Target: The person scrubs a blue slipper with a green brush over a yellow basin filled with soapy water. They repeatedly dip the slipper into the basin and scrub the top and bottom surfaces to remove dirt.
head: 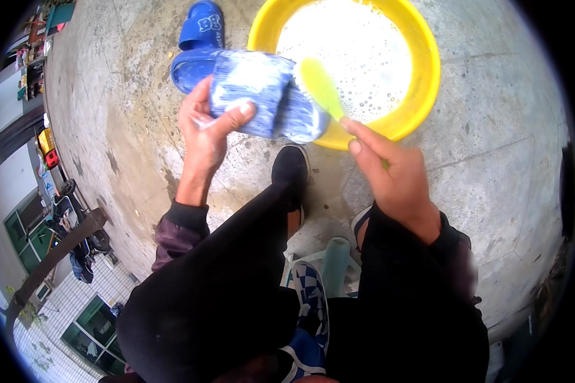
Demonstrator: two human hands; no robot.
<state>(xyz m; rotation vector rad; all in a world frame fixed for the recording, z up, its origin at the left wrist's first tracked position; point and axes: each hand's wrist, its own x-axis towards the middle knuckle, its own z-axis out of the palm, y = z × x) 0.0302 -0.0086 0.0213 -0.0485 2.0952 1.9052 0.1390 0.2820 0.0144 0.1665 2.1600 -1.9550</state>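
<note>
My left hand (211, 122) grips a blue slide sandal (254, 91) by its wide strap, which is streaked with white suds. In my right hand (395, 172) is the handle of a lime-green scrub brush (318, 84). Its white bristles face the sole of the sandal at the toe end; whether they touch is blurred. Behind the brush stands a yellow plastic basin (429, 91) filled with foamy water (350, 57). Another blue slide sandal (203, 28) lies on the ground beyond my left hand, and the held one overlaps the view of its near end.
Stained concrete ground (498, 143) surrounds the basin. My black shoe (291, 165) is just below it. A checkered slip-on shoe (310, 292) shows between my legs, beside a pale green stool leg (336, 263). A tree trunk (62, 249) and a motorbike (69, 206) stand off to the left.
</note>
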